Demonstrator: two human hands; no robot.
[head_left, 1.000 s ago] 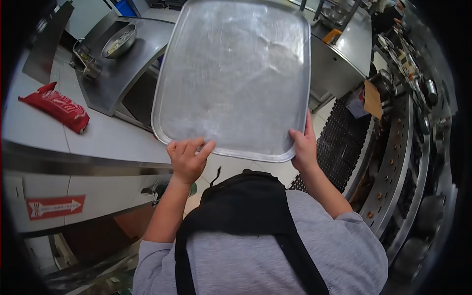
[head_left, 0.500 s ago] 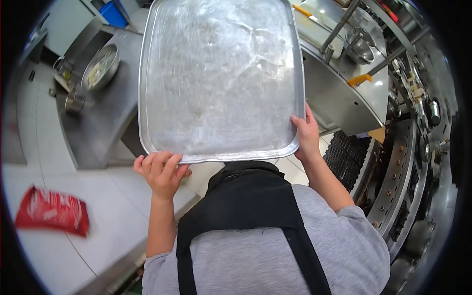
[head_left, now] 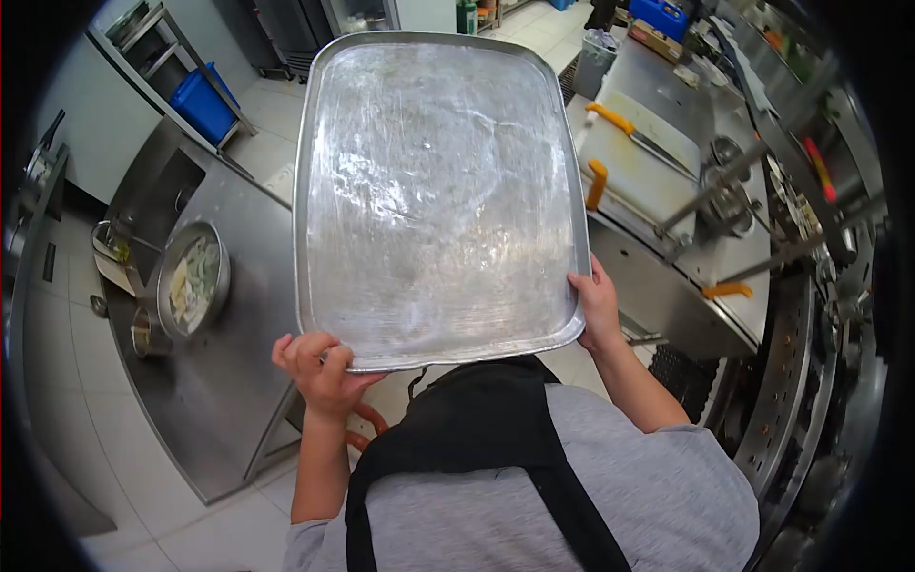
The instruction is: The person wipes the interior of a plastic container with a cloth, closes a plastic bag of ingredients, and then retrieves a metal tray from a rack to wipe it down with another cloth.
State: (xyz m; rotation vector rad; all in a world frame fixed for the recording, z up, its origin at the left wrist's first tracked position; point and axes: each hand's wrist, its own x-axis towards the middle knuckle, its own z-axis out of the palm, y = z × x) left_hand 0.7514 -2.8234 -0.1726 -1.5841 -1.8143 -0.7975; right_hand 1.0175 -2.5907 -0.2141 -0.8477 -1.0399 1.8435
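A large metal tray [head_left: 438,210] with a raised rim and nothing on it is held out in front of my body. The fingers of my left hand [head_left: 322,377] are curled over its near left corner. On the near right corner, my right hand [head_left: 599,305] grips the rim with the thumb on top; its other fingers are partly hidden by the tray. Left of the tray, a metal bowl [head_left: 221,286] with pale and greenish food pieces stands on a steel table [head_left: 224,372].
At the right, a steel counter [head_left: 643,257] holds a white cutting board [head_left: 653,129] and an orange-handled knife [head_left: 620,122]. Metal shelf bars cross above it. A stove [head_left: 777,410] lines the far right. A blue bin [head_left: 203,105] stands at the back left.
The view has turned and moved forward; the red packet has left the frame on the left. The tray is still in both hands, and more of its far edge shows.
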